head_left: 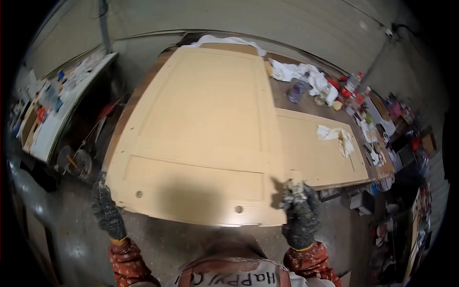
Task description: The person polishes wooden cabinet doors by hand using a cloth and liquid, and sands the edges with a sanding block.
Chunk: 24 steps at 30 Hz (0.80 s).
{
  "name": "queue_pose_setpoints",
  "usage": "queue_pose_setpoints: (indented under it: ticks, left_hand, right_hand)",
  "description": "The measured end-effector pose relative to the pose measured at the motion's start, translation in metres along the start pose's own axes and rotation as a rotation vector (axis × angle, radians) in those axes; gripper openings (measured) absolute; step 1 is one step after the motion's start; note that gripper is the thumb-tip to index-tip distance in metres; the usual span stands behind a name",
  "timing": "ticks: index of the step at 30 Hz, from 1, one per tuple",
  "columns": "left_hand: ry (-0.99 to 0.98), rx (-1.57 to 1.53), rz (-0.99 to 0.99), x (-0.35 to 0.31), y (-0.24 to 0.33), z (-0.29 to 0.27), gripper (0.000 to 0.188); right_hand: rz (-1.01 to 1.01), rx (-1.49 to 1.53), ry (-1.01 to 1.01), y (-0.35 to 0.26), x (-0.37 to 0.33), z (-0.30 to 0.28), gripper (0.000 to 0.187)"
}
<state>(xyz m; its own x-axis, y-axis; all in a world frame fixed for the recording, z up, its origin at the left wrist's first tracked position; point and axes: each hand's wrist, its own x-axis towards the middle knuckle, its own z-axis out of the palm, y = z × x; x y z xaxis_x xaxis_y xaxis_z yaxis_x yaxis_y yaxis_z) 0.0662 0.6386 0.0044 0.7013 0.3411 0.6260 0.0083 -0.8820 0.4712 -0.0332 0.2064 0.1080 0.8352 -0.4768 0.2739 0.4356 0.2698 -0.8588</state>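
A large cream door panel [205, 115] with recessed frames and two round holes lies on the table, its near end toward me. Beside its near left corner is my left hand [108, 208], in a dark grey knit glove, fingers stretched along the edge. Whether they press on the edge is hard to see. At the near right corner, my right hand [302, 215], gloved alike, has its fingers bent around something pale and crumpled [295, 189], too unclear to name. Its shadow falls on the panel.
A second cream panel [306, 158] lies to the right, bearing a stained white cloth [334, 136]. Behind it are a plastic bottle [297, 88], white rags [287, 70] and cluttered bottles. A cluttered white bench [71, 112] stands left. Bare floor shows near me.
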Motion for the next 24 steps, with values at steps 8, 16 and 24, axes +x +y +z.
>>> queue_pose_setpoints:
  ticks: [8, 16, 24]
  left_hand:
    - [-0.355, -0.076, 0.556, -0.032, 0.219, -0.082, 0.03]
    - [-0.392, -0.963, 0.312, -0.143, 0.384, -0.06, 0.044]
    - [-0.695, -0.568, 0.742, -0.159, 0.543, 0.049, 0.034]
  right_hand:
    - [-0.233, -0.722, -0.443, -0.016, 0.034, -0.082, 0.029]
    - [-0.017, -0.71, -0.168, -0.086, 0.064, -0.28, 0.035]
    - [-0.327, -1.264, -0.282, -0.09, 0.099, -0.416, 0.042]
